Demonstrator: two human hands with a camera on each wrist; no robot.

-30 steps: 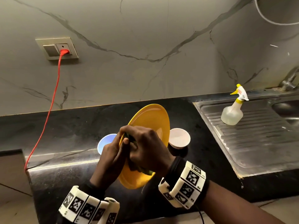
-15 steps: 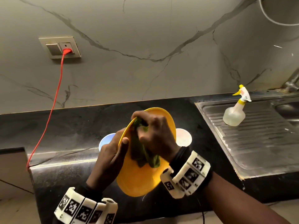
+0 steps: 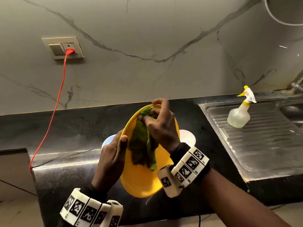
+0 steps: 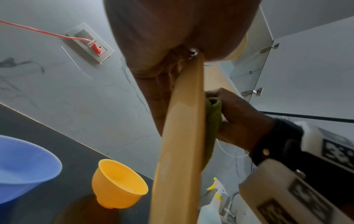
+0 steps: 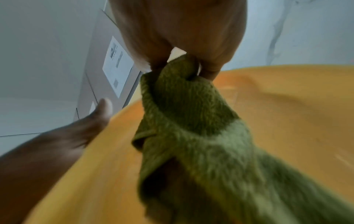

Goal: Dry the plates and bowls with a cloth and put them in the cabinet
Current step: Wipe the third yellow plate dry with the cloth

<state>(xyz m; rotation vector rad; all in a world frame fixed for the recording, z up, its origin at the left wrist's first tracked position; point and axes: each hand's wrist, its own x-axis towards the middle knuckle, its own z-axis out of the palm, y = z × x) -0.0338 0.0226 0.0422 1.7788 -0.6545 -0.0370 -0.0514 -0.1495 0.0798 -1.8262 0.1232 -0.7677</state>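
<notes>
Plate (image 3: pixel 141 181) held tilted on edge above the bench (image 3: pixel 68 131), centre of head view. Left hand (image 3: pixel 113 154) grips its rim at 9 o'clock, thumb on the face, fingers clenched round the back. Right hand (image 3: pixel 162 128) has fingers bunched on the cloth (image 3: pixel 142 145), pressing it against the plate's upper face near 12 o'clock; cloth hangs down the face. Blue bowl (image 4: pixel 23 163) and yellow bowl (image 4: pixel 118 186) sit on the bench behind the plate; white bowl (image 3: pixel 187 136) at 3 o'clock of it. Spray bottle (image 3: pixel 239 113) stands on the sink drainer (image 3: pixel 262 145), 2 o'clock. Red cable (image 3: pixel 54 108) runs to the wall socket (image 3: pixel 63 47), 10 o'clock.
</notes>
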